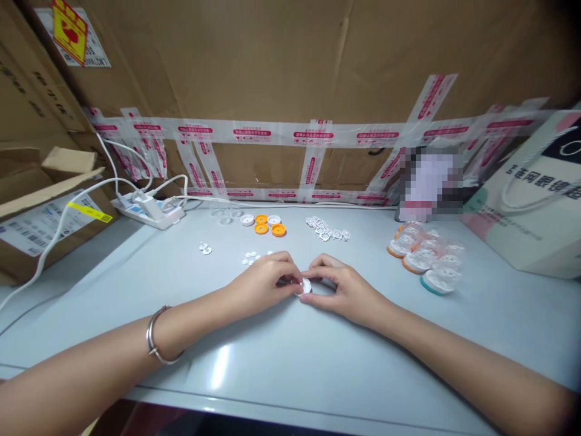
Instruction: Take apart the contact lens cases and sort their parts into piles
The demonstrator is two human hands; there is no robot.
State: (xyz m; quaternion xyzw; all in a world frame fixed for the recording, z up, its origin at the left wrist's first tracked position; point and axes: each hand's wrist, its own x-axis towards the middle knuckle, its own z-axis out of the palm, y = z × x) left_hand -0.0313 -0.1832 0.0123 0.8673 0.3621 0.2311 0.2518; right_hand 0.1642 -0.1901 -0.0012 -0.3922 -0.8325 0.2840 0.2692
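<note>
A small round white plastic piece is between my hands, low over the table. My right hand grips its rim between thumb and fingers. From the other side my left hand pinches at the piece with thumb and forefinger; whether something tiny is in that pinch is hidden. Just beyond the left hand lie several little white discs. Farther back sit white and orange round cups and a cluster of white gear-like parts.
Clear round covers stand at the back, with white discs nearer. Assembled pieces with clear domes are at right, by a paper bag. A power strip and an open carton are at left. A large cardboard box walls the back.
</note>
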